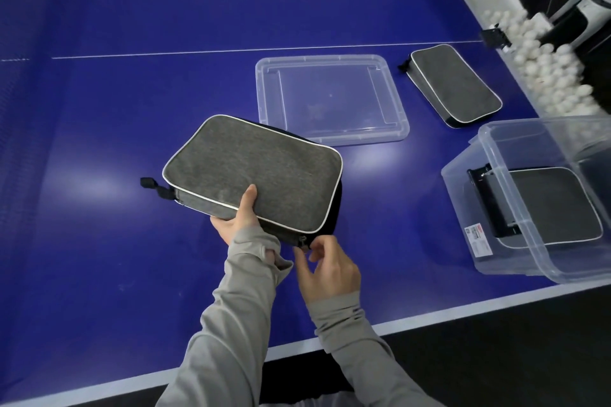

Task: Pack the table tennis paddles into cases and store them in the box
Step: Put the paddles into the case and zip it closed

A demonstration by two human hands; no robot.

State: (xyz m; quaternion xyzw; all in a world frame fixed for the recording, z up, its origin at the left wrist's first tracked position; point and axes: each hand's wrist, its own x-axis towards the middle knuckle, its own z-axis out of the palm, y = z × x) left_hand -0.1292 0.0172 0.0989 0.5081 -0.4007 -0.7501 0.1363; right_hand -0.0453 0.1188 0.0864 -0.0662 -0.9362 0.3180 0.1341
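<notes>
gripping the grey case (253,172) by its near edge above the table (132,109), the left hand (236,221) steadies it; the right hand (325,269) pinches the zipper pull (303,243). recommend drawing the zip fully round against that hold before moving to the box (542,208).

One case (251,172) lies left of the lid (330,99) — another (555,208) in the box (515,155), right.

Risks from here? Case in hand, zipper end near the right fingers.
1. The left hand grips the grey case by one edge only, tilted off the table; it may slip while zipping.
2. The right hand sits at the zipper pull; whether it has a pinch is unclear.
3. The clear box already holds a case, so placement could snag.
</notes>
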